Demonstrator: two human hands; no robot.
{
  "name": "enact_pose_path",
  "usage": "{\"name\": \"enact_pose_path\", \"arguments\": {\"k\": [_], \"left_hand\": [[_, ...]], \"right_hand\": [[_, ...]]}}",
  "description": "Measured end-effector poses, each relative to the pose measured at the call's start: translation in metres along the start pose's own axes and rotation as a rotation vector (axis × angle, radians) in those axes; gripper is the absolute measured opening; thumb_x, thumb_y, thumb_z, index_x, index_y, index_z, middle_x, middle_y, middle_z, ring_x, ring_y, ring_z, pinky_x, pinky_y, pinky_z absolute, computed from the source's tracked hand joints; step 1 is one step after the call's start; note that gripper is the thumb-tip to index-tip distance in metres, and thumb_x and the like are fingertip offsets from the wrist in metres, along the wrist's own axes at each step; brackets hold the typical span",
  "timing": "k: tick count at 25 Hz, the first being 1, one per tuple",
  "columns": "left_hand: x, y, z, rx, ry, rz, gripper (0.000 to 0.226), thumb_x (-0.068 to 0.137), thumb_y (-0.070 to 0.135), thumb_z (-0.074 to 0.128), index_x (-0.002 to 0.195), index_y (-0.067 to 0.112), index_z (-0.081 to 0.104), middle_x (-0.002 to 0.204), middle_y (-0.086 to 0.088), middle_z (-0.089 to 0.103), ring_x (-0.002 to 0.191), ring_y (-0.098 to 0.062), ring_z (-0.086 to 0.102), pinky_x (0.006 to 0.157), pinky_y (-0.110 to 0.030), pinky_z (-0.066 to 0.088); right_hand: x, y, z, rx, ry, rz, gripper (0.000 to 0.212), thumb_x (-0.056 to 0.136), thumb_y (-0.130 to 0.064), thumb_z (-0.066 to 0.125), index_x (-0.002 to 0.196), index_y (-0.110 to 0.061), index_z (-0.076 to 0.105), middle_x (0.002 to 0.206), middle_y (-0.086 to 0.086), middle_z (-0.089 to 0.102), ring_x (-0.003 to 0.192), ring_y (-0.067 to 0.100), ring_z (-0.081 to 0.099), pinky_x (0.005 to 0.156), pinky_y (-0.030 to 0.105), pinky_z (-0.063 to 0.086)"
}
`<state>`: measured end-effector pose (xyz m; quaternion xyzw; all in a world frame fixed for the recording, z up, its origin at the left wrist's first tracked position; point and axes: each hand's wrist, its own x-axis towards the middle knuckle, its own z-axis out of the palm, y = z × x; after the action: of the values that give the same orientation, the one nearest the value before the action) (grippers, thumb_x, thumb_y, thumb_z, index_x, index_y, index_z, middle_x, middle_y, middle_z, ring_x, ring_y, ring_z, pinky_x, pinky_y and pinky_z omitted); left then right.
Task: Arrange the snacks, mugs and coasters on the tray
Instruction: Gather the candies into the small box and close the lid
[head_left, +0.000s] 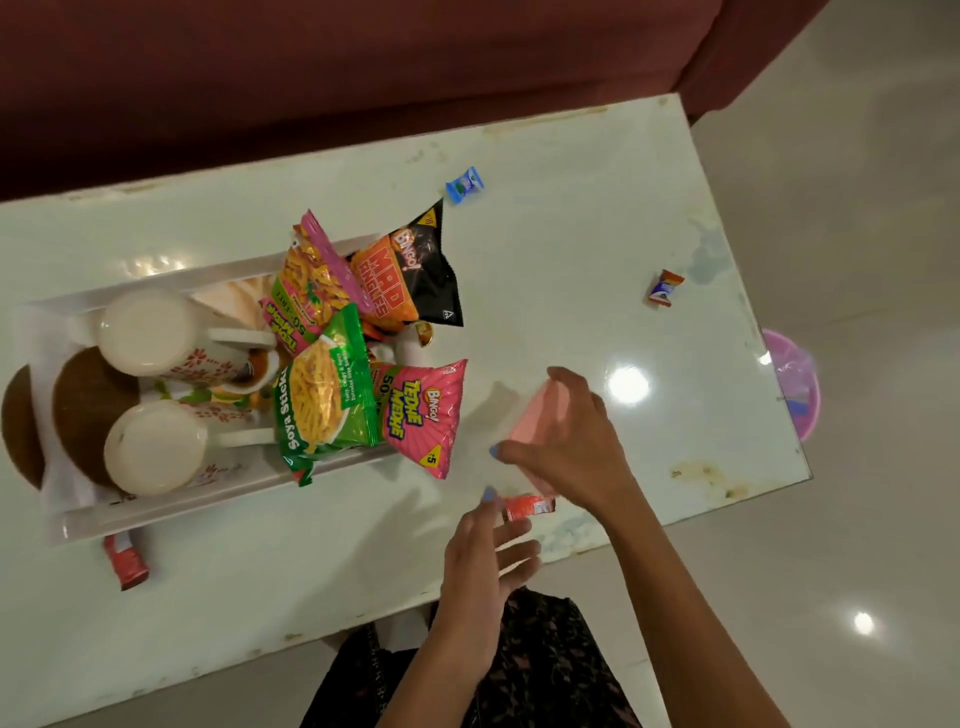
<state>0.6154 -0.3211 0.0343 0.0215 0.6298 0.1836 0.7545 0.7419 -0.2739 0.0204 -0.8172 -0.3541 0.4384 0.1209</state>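
A white tray sits on the table at the left. Two floral mugs stand in it beside brown round coasters. Several snack packets fill its right end: a green soya sticks bag, pink Tedhe Medhe bags and a black Mad Angles bag. My right hand grips a pink packet just right of the tray. My left hand hovers with spread fingers beside a small red sachet on the table.
Loose small sweets lie on the white table: a blue one at the back, a red-and-blue one at the right, a red sachet by the tray's near edge. A maroon sofa borders the far side. A pink bin stands on the floor.
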Motion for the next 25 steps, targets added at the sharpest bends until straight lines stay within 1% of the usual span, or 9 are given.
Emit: {"name": "enact_pose_path", "arguments": {"k": [3, 8, 12, 14, 16, 19, 21, 23, 25], "left_hand": [[0.009, 0.008, 0.005, -0.281, -0.036, -0.165, 0.053, 0.077, 0.053, 0.059, 0.104, 0.006, 0.06, 0.088, -0.016, 0.064, 0.078, -0.027, 0.062, 0.072, -0.035, 0.054], [0.021, 0.012, 0.009, -0.35, -0.044, -0.212, 0.053, 0.074, 0.043, 0.066, 0.108, 0.003, 0.06, 0.078, -0.016, 0.065, 0.072, -0.024, 0.064, 0.057, -0.029, 0.057], [0.032, 0.014, 0.004, -0.403, 0.01, -0.24, 0.06, 0.078, 0.048, 0.061, 0.113, 0.0, 0.06, 0.094, -0.02, 0.063, 0.079, -0.027, 0.063, 0.068, -0.034, 0.053], [0.034, 0.015, 0.002, -0.4, -0.025, -0.235, 0.059, 0.078, 0.049, 0.06, 0.113, 0.001, 0.06, 0.104, -0.022, 0.063, 0.088, -0.029, 0.065, 0.071, -0.035, 0.056], [0.034, 0.015, 0.002, -0.417, -0.071, -0.234, 0.058, 0.079, 0.047, 0.061, 0.114, 0.001, 0.059, 0.114, -0.025, 0.061, 0.1, -0.031, 0.064, 0.07, -0.035, 0.06], [0.033, 0.016, 0.002, -0.467, -0.106, -0.238, 0.057, 0.08, 0.045, 0.061, 0.114, -0.001, 0.058, 0.12, -0.027, 0.055, 0.099, -0.032, 0.063, 0.068, -0.039, 0.059], [0.036, 0.016, 0.002, -0.471, -0.107, -0.241, 0.057, 0.08, 0.046, 0.061, 0.112, -0.001, 0.059, 0.121, -0.027, 0.053, 0.102, -0.032, 0.062, 0.071, -0.041, 0.059], [0.039, 0.016, 0.002, -0.474, -0.103, -0.242, 0.057, 0.08, 0.047, 0.06, 0.11, -0.001, 0.06, 0.12, -0.026, 0.054, 0.106, -0.032, 0.06, 0.073, -0.041, 0.058], [0.042, 0.015, 0.004, -0.485, -0.111, -0.243, 0.058, 0.08, 0.049, 0.06, 0.111, -0.001, 0.059, 0.118, -0.026, 0.055, 0.107, -0.032, 0.06, 0.08, -0.042, 0.057]], "right_hand": [[-0.036, 0.005, 0.0, 0.16, -0.055, 0.0, 0.102, 0.046, -0.049, 0.074, 0.133, -0.046, 0.023, 0.138, -0.011, 0.035, 0.125, 0.017, 0.038, 0.097, 0.043, 0.046], [-0.045, -0.003, -0.003, 0.106, -0.057, -0.011, 0.099, 0.046, -0.049, 0.071, 0.134, -0.048, 0.026, 0.138, -0.017, 0.038, 0.122, 0.012, 0.043, 0.095, 0.04, 0.047], [-0.031, 0.0, -0.018, 0.429, -0.11, 0.003, 0.083, 0.062, -0.034, 0.081, 0.132, -0.044, 0.037, 0.123, -0.011, 0.046, 0.109, 0.011, 0.053, 0.072, 0.017, 0.048], [-0.02, 0.009, -0.02, 0.489, 0.037, 0.039, 0.079, 0.066, -0.031, 0.081, 0.132, -0.039, 0.039, 0.129, -0.005, 0.048, 0.114, 0.015, 0.051, 0.082, 0.024, 0.049], [-0.005, 0.018, -0.02, 0.412, 0.201, 0.094, 0.083, 0.064, -0.035, 0.081, 0.134, -0.034, 0.037, 0.137, 0.002, 0.044, 0.119, 0.019, 0.047, 0.092, 0.034, 0.046], [0.018, 0.026, -0.023, 0.175, 0.33, 0.159, 0.096, 0.058, -0.045, 0.082, 0.138, -0.029, 0.031, 0.14, 0.009, 0.037, 0.125, 0.029, 0.041, 0.099, 0.044, 0.041], [0.027, 0.028, -0.026, -0.04, 0.39, 0.185, 0.106, 0.056, -0.051, 0.082, 0.142, -0.026, 0.025, 0.146, 0.012, 0.031, 0.135, 0.033, 0.031, 0.107, 0.051, 0.03], [0.028, 0.027, -0.027, -0.098, 0.438, 0.196, 0.106, 0.058, -0.054, 0.08, 0.143, -0.023, 0.024, 0.151, 0.013, 0.026, 0.139, 0.032, 0.024, 0.109, 0.051, 0.024], [0.024, 0.025, -0.029, 0.055, 0.389, 0.192, 0.089, 0.065, -0.056, 0.075, 0.137, -0.02, 0.038, 0.142, 0.011, 0.042, 0.13, 0.029, 0.041, 0.103, 0.041, 0.035]]}}
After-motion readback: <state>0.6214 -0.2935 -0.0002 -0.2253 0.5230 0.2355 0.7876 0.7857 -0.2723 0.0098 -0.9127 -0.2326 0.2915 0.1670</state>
